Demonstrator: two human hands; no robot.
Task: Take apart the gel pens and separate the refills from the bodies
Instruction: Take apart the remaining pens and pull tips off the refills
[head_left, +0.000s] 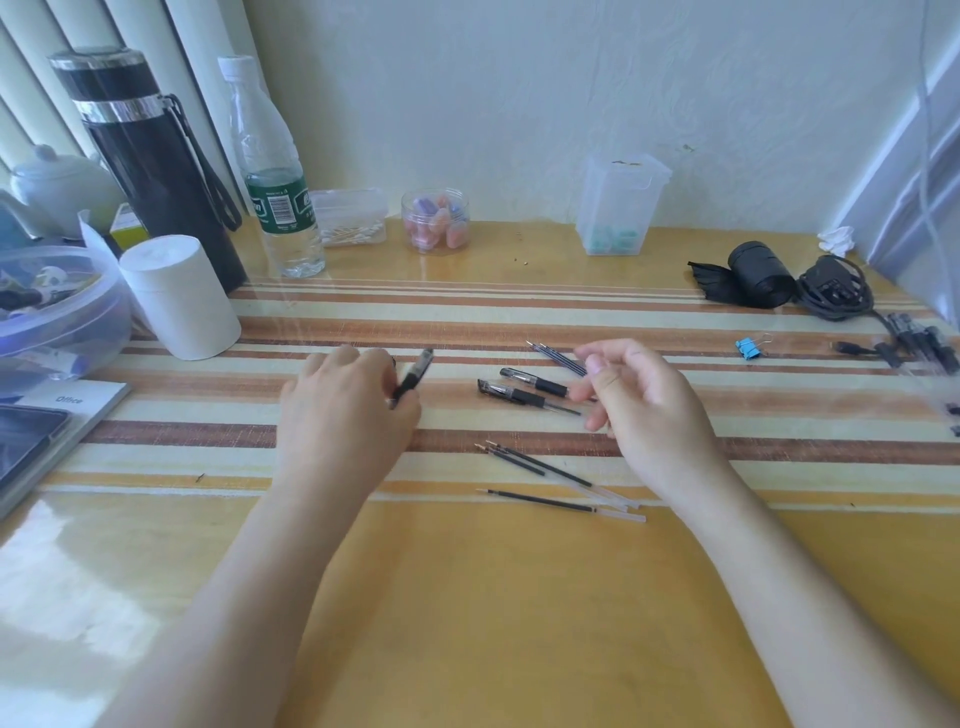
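Observation:
My left hand (345, 402) is closed around a black gel pen (415, 375) that sticks out up and to the right, low over the striped table (519, 597). My right hand (631, 397) hovers with fingers loosely apart and nothing clearly in it. Just left of it lie two clear-and-black pens (524, 392), their right ends hidden behind its fingers. A small bundle of refills (556, 357) lies above them. Three loose refills (550, 480) with dark ink and clear tails lie nearer me, between my wrists.
Along the left stand a black flask (150, 171), a water bottle (275, 176), a white roll (179, 296) and a plastic bowl (57, 306). Jars (435, 221) line the wall. At right lie a blue binder clip (748, 347), a black roll (758, 275) and more pens (919, 343).

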